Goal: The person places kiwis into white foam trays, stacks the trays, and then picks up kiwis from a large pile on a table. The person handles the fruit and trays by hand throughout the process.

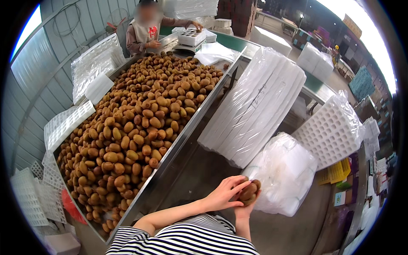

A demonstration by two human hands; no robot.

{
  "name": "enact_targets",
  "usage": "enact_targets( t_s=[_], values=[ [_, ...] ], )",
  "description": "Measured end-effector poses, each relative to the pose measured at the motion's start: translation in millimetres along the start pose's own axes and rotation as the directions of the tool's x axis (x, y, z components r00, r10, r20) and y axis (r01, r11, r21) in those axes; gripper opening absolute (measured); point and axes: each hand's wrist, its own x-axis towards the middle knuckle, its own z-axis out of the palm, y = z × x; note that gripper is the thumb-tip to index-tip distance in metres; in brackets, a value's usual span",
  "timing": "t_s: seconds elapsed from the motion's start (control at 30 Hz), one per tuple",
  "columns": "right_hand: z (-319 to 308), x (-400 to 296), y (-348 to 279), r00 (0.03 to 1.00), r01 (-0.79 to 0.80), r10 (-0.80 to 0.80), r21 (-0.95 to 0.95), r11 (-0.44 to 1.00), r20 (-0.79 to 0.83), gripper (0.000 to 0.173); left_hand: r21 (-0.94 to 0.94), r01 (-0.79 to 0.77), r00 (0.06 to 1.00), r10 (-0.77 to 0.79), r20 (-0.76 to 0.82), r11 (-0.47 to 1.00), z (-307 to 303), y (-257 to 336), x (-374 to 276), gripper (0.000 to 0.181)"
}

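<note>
A small cluster of brown kiwifruit (249,193) is held in front of my body, off to the right of the metal sorting table. From below, my right hand (248,208) cups the fruit. My left hand (224,193) reaches over from the left, its fingers and thumb around the near side of the cluster. Part of the fruit is hidden by my fingers. To the left, a large heap of loose kiwifruit (137,127) fills the table, bounded by a raised metal rim (178,145).
A plastic-wrapped stack of white foam sheets (251,108) leans right of the table. Beside it are a wrapped white bundle (283,175) and foam trays with round hollows (331,130). Across the heap, a co-worker (140,35) handles a white tray (191,37) on a scale.
</note>
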Motion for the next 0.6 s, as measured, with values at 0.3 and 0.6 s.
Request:
enact_targets(
  t_s=[0.3,0.6],
  values=[
    [12.6,-29.3,-6.4,0.993,-0.064,0.028,0.327,0.943,0.114,0.046,-0.157,0.15,0.988,-0.143,0.056,0.976,-5.9,-7.5,1.7,0.049],
    [-3.1,-39.2,-0.7,0.992,0.043,-0.082,0.361,0.931,0.093,0.046,-0.215,0.117,0.977,-0.074,0.198,0.97,-4.0,-13.4,-0.8,0.035]
  ],
)
